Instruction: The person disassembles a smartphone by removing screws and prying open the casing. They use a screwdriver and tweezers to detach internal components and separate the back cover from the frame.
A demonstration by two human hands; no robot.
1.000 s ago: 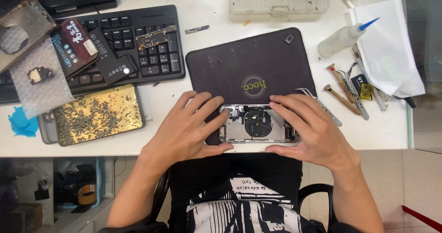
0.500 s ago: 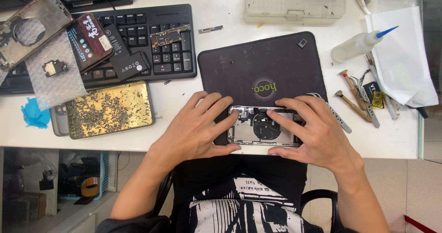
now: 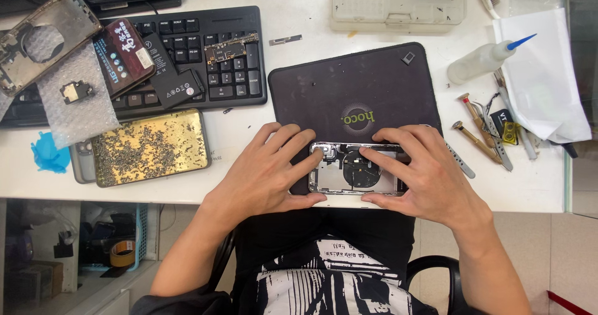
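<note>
Here the opened phone housing (image 3: pixel 355 168) lies flat at the near edge of the dark rubbery work mat (image 3: pixel 349 87), held between both hands: the left hand (image 3: pixel 268 171) is spread with its fingers resting on the housing's left end, and the right hand (image 3: pixel 430 178) is spread over the right end, thumb and forefinger bracketing the frame. It looks light and thin, stiff along its bright metal rim but probably delicate inside, where a round dark coil and small parts sit exposed; the polished rim is likely slippery, so the long edges seem the safest place to take hold. Beyond the left hand, on the white bench (image 3: pixel 249 125), sits a flat gold-coloured tray (image 3: pixel 149 147) speckled with tiny screws, then a black keyboard (image 3: pixel 187 59) carrying batteries and a circuit board. Past the right hand lie slim metal tools (image 3: pixel 483 131) and a soft plastic squeeze bottle (image 3: pixel 479 62).
</note>
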